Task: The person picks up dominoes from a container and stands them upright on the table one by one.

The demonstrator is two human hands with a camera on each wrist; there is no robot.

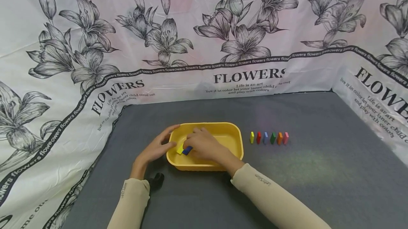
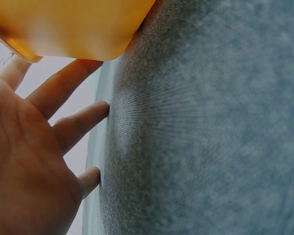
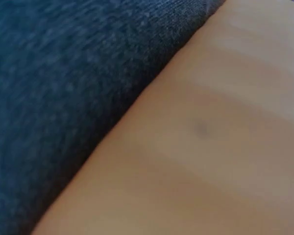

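Observation:
A yellow plastic tray with rounded corners stands on the dark grey cloth. My left hand is at its left end, thumb by the rim and fingers spread along the outside. In the left wrist view, the left hand has its fingers nearly straight, some touching the tray's wall. My right hand reaches inside the tray, fingers bent downward. A yellow block and a dark blue block lie beside its thumb. The right fingertips are hidden, so a hold cannot be confirmed.
Right of the tray, several small blocks stand upright in a row: yellow, red, blue, green, orange and pink. Behind the grey surface hangs a flower-printed curtain.

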